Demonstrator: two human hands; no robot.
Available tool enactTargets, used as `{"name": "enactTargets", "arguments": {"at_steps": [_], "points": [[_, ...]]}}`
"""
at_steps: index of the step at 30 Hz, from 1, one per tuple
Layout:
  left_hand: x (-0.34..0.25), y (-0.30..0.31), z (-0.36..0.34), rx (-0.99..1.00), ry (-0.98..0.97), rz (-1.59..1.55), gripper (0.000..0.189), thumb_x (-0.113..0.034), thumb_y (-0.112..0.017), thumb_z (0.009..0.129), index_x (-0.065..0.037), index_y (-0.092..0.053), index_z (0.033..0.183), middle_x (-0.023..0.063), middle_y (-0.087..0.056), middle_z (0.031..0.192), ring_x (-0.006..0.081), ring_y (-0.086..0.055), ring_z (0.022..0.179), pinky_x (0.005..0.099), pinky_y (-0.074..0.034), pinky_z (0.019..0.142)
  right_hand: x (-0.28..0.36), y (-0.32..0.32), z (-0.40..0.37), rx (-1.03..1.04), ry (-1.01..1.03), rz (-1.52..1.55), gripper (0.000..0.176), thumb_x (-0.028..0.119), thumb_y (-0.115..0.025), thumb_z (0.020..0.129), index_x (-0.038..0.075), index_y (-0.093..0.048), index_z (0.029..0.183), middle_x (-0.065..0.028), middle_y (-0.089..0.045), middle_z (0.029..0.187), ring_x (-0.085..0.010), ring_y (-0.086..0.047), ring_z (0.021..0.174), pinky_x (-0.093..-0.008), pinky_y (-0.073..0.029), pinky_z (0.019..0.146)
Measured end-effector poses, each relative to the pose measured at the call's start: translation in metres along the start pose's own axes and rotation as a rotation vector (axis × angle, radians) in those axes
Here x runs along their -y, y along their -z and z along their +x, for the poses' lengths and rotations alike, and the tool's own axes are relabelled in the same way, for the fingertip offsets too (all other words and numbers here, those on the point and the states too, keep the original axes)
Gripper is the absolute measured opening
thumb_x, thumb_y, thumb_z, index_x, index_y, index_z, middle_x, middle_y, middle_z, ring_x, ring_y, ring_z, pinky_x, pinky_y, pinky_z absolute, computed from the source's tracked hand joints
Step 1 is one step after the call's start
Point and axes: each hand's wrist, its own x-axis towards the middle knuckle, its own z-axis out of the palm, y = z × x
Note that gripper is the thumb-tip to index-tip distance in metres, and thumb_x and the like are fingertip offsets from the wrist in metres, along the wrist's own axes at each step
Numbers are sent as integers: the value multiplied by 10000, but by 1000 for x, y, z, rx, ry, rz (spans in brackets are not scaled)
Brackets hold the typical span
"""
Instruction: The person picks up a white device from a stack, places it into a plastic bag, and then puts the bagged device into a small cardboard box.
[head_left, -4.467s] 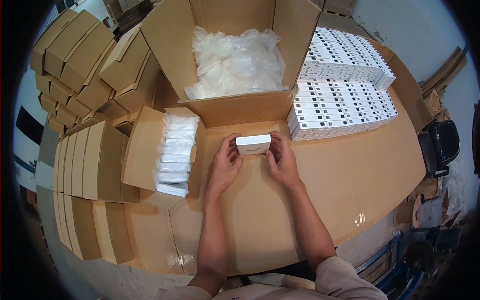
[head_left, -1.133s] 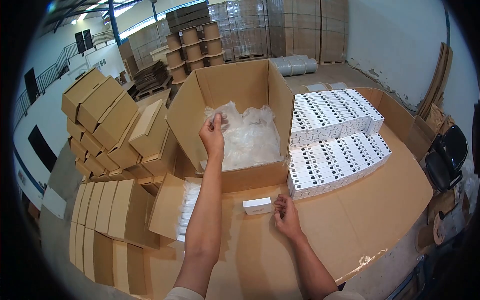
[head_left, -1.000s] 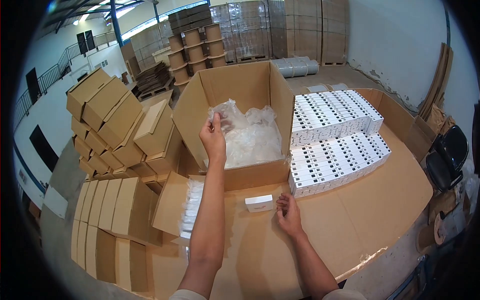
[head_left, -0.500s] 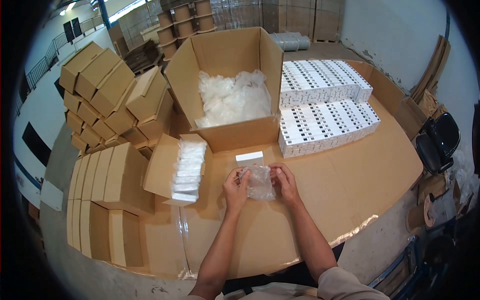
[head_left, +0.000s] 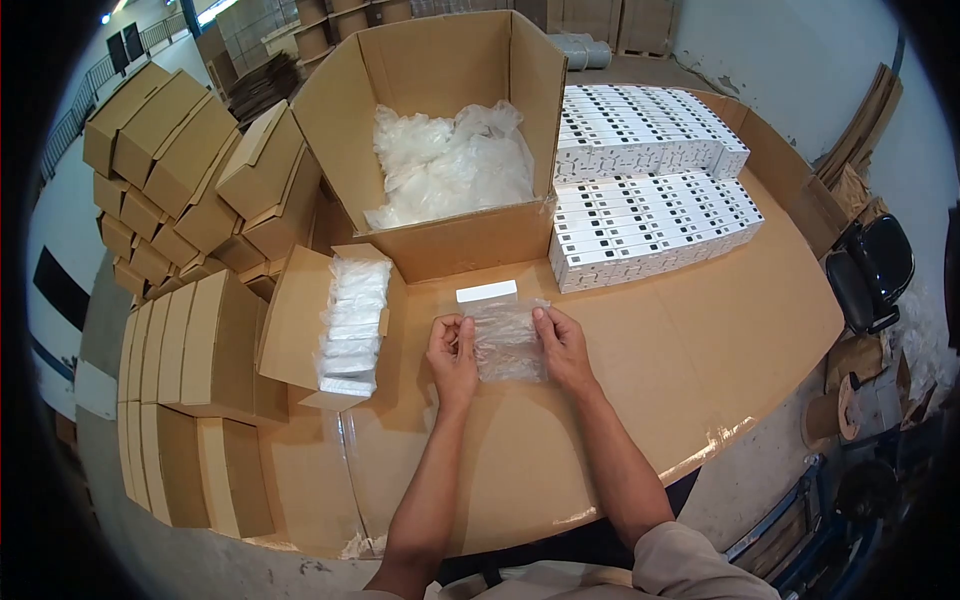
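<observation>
A clear plastic bag (head_left: 506, 342) is stretched between my two hands above the cardboard-covered table. My left hand (head_left: 454, 352) pinches its left edge, and my right hand (head_left: 562, 345) grips the upper right corner between thumb and fingers. Just beyond the bag lies a small white box (head_left: 487, 292), its near part covered by the plastic. To the left of my hands stands an open carton (head_left: 290, 315) with a row of bagged white boxes (head_left: 354, 325) in it.
Behind my hands a large carton (head_left: 465, 240) holds a heap of clear bags (head_left: 450, 165). White boxes with dark squares (head_left: 655, 225) are stacked at the back right. Brown cartons (head_left: 190, 160) pile up at the left, with more cartons (head_left: 195, 345) along the table's left edge.
The bag has gone from crumpled to spread flatter between my hands. My right hand now holds its upper corner. The whole view has shifted slightly.
</observation>
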Motion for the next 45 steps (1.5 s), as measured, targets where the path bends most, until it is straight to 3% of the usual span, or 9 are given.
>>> {"name": "enactTargets", "arguments": {"at_steps": [8,15,24,27,29,32,35,39,45], "points": [[-6,-5,-3,97,-69,32,153,-161,-641,1049,-34,-658,1133,-28,-616,849,28,-539,755,195,-454,637,8,-6,2,-10,108,137,118,125,-649,1034,13,-675,1007,27,-616,852,-47,-541,773,-223,-450,693],[-19,-5,-9,5,-35,24,193,-185,-611,1069,-18,-704,1042,-43,-603,838,11,-497,711,198,-416,618,3,-6,3,33,208,166,37,7,-685,982,5,-664,1013,6,-636,903,-54,-569,822,-225,-473,749],[-8,-3,-8,-124,-131,120,232,-199,-592,1080,4,-699,1045,9,-662,902,58,-583,801,230,-480,680,21,-16,-3,-63,75,207,197,189,-625,1055,11,-637,972,45,-572,804,-40,-521,711,-242,-446,613],[-5,-2,-6,-144,-134,114,225,-205,-598,1076,1,-686,1067,31,-682,933,73,-607,838,242,-502,705,-5,-13,0,38,112,-110,238,214,-619,1059,-4,-635,964,24,-555,689,-55,-511,617,-270,-432,547],[-13,-5,-8,-125,-63,98,221,-211,-601,1073,-2,-673,1066,30,-688,940,73,-608,829,244,-504,692,-3,-16,-3,-53,139,-120,245,212,-608,1064,-3,-630,950,5,-543,640,-72,-513,576,-280,-424,534],[2,-10,-13,-6,-104,110,216,-217,-605,1069,-9,-646,1027,13,-680,845,67,-595,733,255,-485,618,14,-19,-6,-147,126,-121,239,191,-588,1069,-7,-617,939,-64,-559,615,-116,-543,553,-307,-426,534],[-3,-9,-18,50,88,148,225,-213,-601,1071,-12,-622,972,-24,-632,718,53,-541,625,255,-425,543,19,-17,-6,-213,221,-231,219,160,-567,1071,-14,-605,944,-144,-581,635,-170,-574,548,-342,-436,542],[-2,-3,-10,20,-89,317,217,-204,-596,1070,-12,-608,970,-21,-556,619,35,-467,571,249,-367,517,12,-10,-3,-225,284,-386,196,128,-554,1068,-23,-593,949,-218,-574,665,-235,-582,535,-382,-451,548],[-14,12,-6,96,-111,251,144,-143,-599,1048,-8,-639,1075,23,-598,748,69,-485,608,273,-394,541,-1,-1,6,-367,308,-227,261,171,-517,1092,-13,-579,918,-101,-531,626,-145,-478,571,-347,-411,551]]}}
